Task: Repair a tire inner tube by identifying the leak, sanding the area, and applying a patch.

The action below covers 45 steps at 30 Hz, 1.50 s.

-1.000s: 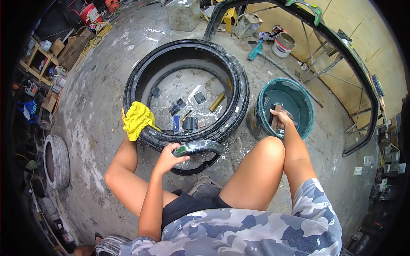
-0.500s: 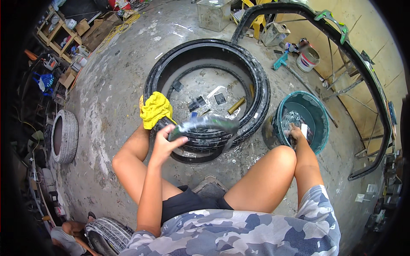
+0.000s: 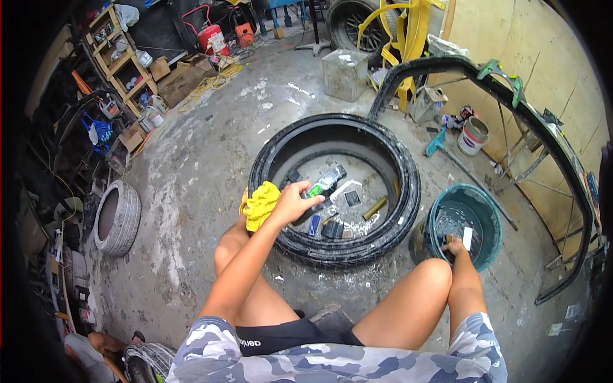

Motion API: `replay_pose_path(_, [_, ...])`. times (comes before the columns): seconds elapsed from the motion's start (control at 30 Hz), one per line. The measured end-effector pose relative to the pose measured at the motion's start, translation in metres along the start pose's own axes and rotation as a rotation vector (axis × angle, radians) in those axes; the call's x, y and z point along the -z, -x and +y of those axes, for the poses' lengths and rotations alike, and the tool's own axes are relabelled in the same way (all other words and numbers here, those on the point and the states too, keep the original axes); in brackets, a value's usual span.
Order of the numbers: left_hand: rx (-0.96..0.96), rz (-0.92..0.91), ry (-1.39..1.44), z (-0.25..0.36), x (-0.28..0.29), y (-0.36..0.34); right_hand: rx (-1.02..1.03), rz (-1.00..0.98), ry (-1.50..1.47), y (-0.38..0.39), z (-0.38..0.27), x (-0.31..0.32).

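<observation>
My left hand (image 3: pixel 299 203) is closed around the near end of a wet, dark oblong piece with a green patch (image 3: pixel 327 181), held above the opening of a black tyre (image 3: pixel 410 191) lying flat on the floor. Inside the tyre's ring are a brass-coloured cylinder (image 3: pixel 375 209), a small dark square pad (image 3: pixel 352 198) and a blue block (image 3: pixel 314 224). A crumpled yellow cloth (image 3: pixel 262 205) rests by my left knee at the tyre's edge. My right hand (image 3: pixel 454 247) reaches into a teal bucket (image 3: pixel 496 220) of water, fingers curled, their contents unclear. Beside it is a white rectangular piece (image 3: pixel 467 239).
A long black curved trim (image 3: pixel 578 185) arches along the right, near a long-handled teal squeegee (image 3: pixel 437 143) and a white pail (image 3: pixel 472 136). Another tyre (image 3: pixel 121 220) stands at left. A red fire extinguisher (image 3: pixel 212 39) is at the back. Another person (image 3: pixel 96 354) sits lower left.
My left hand has moved right and forward, carrying the dark piece from the tyre's near edge to above its opening. My right hand stays in the bucket. The view has tilted up.
</observation>
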<state>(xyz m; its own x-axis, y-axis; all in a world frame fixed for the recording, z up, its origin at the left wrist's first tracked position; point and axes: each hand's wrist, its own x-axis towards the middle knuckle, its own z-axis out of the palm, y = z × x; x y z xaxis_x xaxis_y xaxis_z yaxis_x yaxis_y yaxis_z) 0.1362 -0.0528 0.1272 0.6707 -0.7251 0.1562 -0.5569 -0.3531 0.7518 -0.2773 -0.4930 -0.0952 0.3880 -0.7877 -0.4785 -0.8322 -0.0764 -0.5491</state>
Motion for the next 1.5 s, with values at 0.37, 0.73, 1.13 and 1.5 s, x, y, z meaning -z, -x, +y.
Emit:
replay_pose_path(0.37, [0.157,-0.280,0.515,-0.041,-0.063,-0.008,-0.376,-0.137,-0.565,0.012,0.002,0.040])
replay_pose_path(0.73, [0.163,-0.265,0.657,-0.034,-0.108,-0.027,0.082,-0.481,0.171,0.090,-0.319,0.050])
replay_pose_path(1.13, [0.213,-0.402,0.811,-0.031,-0.112,-0.024,0.560,0.278,0.581,0.160,-0.429,-0.078])
replay_pose_path(1.5, [0.118,-0.507,0.900,-0.035,-0.099,-0.010,-0.037,0.384,0.444,0.050,-0.175,0.075])
